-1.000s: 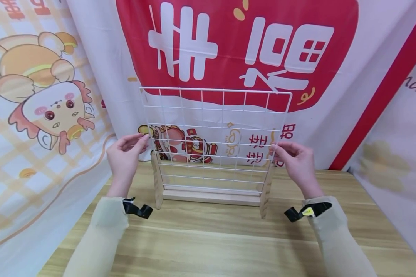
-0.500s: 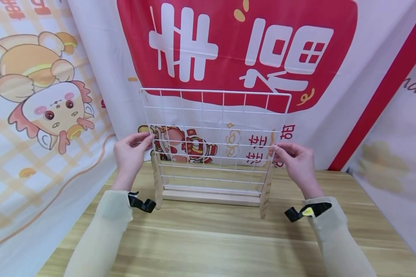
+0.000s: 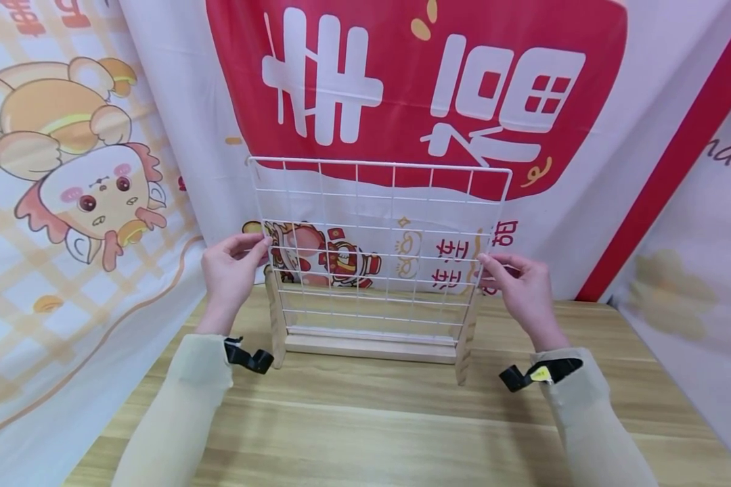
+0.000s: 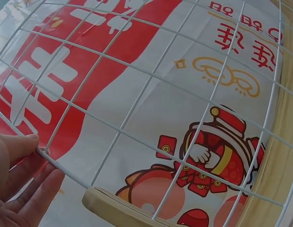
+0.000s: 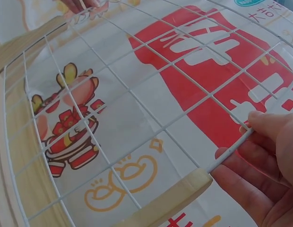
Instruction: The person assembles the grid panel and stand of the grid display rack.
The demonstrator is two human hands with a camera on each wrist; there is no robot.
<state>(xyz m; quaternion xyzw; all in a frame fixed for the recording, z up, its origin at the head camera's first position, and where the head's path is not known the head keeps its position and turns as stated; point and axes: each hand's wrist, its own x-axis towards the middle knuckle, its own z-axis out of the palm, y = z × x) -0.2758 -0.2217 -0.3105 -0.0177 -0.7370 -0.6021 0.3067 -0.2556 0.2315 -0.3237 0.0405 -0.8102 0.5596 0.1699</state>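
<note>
A white wire grid panel (image 3: 378,223) stands upright in a wooden stand (image 3: 370,346) with two slotted side posts on the table. My left hand (image 3: 231,270) pinches the panel's left edge wire just above the left post (image 3: 274,318). In the left wrist view the thumb (image 4: 16,144) and fingers (image 4: 35,196) of that hand close on the edge wire of the grid (image 4: 151,90). My right hand (image 3: 514,284) pinches the right edge above the right post (image 3: 466,338). The right wrist view shows its thumb (image 5: 274,125) and fingers on the grid's (image 5: 137,94) edge wire.
The wooden table (image 3: 365,426) runs toward me. A printed cloth backdrop (image 3: 402,88) in red, white and cartoon figures hangs close behind the stand and wraps the left side (image 3: 67,203) and right side (image 3: 694,237). Black straps sit on both wrists.
My left hand moved inward and took the left edge wire between thumb and fingers. The panel and my right hand sank slightly. The stand did not move.
</note>
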